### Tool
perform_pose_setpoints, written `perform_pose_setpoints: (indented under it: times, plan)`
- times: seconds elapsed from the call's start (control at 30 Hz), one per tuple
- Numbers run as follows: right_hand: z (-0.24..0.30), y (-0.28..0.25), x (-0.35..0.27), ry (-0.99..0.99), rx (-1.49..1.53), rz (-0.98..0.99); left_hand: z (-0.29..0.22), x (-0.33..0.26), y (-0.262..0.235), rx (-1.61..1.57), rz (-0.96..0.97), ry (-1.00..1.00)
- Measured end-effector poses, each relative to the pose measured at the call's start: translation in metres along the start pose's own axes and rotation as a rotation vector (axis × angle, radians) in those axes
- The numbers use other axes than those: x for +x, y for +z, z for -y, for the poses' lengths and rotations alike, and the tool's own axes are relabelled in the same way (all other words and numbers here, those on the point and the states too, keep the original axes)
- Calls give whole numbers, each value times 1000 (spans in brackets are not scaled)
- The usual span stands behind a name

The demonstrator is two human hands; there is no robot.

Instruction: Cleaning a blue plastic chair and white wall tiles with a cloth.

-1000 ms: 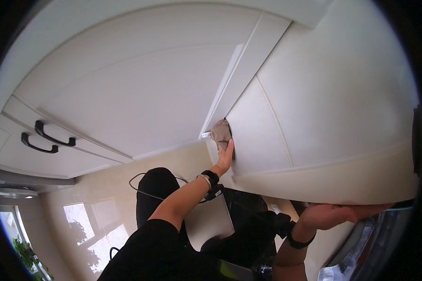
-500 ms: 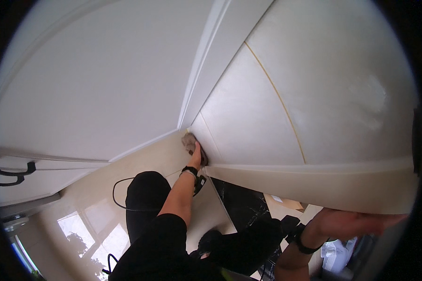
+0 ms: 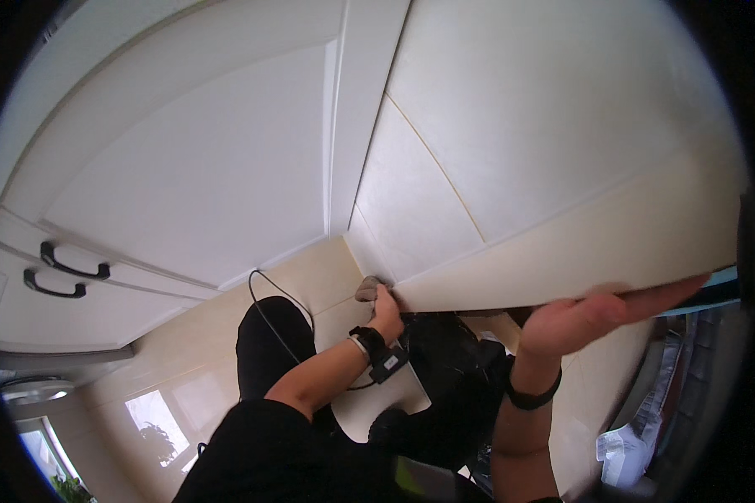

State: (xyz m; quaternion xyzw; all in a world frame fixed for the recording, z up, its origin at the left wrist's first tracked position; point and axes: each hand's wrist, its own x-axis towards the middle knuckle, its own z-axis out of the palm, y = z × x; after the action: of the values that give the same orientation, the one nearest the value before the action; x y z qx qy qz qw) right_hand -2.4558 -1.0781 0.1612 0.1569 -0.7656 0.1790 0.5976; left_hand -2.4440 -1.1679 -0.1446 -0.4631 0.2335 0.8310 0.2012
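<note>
My left hand (image 3: 386,303) presses a small grey cloth (image 3: 366,289) against the lower inner corner of a cream cabinet door (image 3: 562,168), where it meets the white frame strip (image 3: 348,126). A black band with a small device sits on that wrist. My right hand (image 3: 591,317) grips the door's bottom edge from below, fingers stretched along it, a black band on its wrist. My black-clad legs fill the space below both arms.
A white panelled cabinet door (image 3: 201,176) stands to the left, with two drawers carrying black handles (image 3: 74,269) beside it. Glossy beige floor tiles (image 3: 185,360) reflect a window. A thin black cable (image 3: 268,293) loops over the floor. Bags or packages (image 3: 637,436) lie at the lower right.
My left hand has slid the cloth down the door's inner edge to its bottom corner. My right hand has kept its hold under the door's lower edge while the view shifted.
</note>
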Motion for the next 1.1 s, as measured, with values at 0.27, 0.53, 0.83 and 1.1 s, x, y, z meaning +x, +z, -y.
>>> perform_pose_setpoints:
  times: [0.27, 0.53, 0.83, 1.1]
  plan:
    - [3, 2, 9, -45, 110, 27, 52, -32, -6, -67, 205, 262]
    - [-1, -1, 8, -37, 123, 2, 25, 68, -46, 126, 137, 89]
    - [-6, -8, -3, 50, -47, -47, 22, 64, -30, -107, 70, -68]
    - [-9, -5, 5, 20, 171, 19, -3, -82, 26, 279, 245, 159]
